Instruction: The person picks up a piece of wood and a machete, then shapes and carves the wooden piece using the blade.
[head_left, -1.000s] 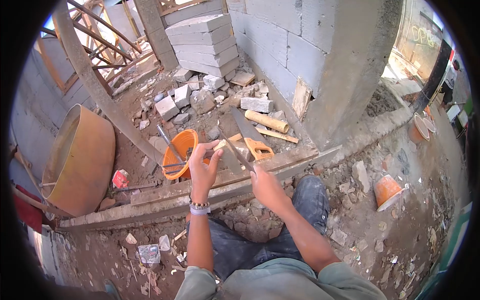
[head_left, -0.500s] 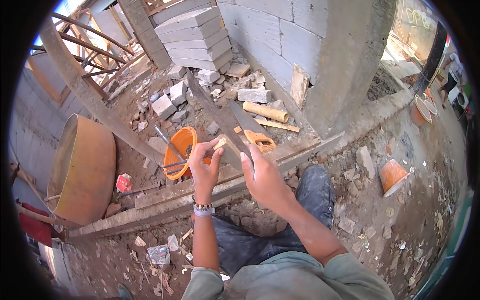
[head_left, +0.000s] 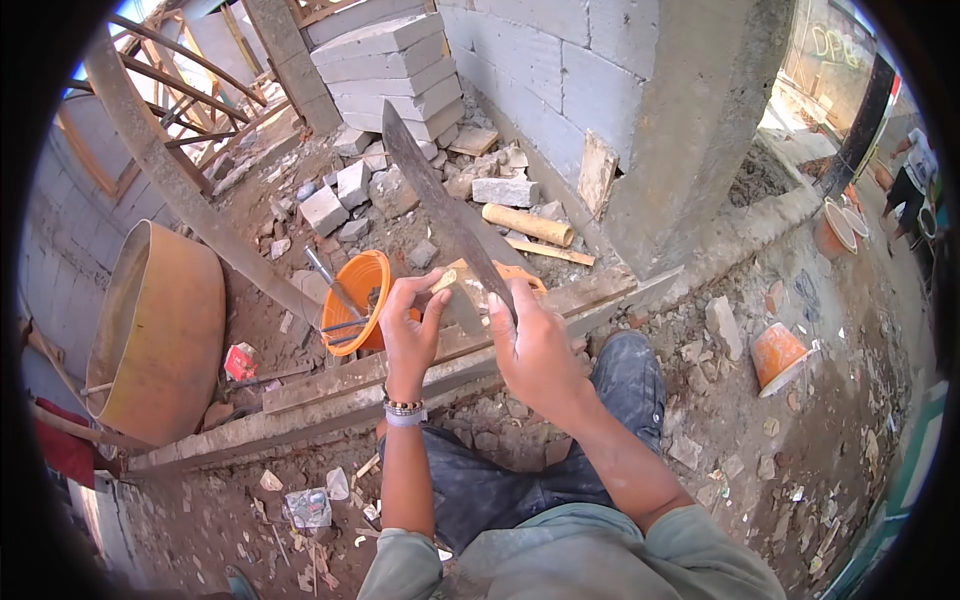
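Observation:
My right hand (head_left: 540,350) is wrapped round the near end of a long dark machete (head_left: 435,190), its blade slanting up and away to the left. Between the fingertips of my left hand (head_left: 410,330) is a pinched pale yellowish piece of wood (head_left: 444,281), close beside the blade. How far the wood extends past my fingers is hard to make out. Behind the machete lies a handsaw with an orange handle (head_left: 528,280), partly hidden by the blade and my hand. Left of my left hand, an orange bucket (head_left: 375,262) leans with tools inside, one with a metal shaft.
A low concrete ledge (head_left: 235,435) runs in front of my legs. Beyond it are rubble, a bamboo piece (head_left: 527,224) and stacked grey blocks (head_left: 385,65). A large round tub (head_left: 175,340) stands left, an orange-and-white bucket (head_left: 778,355) right. A person (head_left: 912,165) is at far right.
The machete has swung to a steeper angle, its tip higher and its blade now across the saw. My left hand still pinches the wood. The view has shifted slightly.

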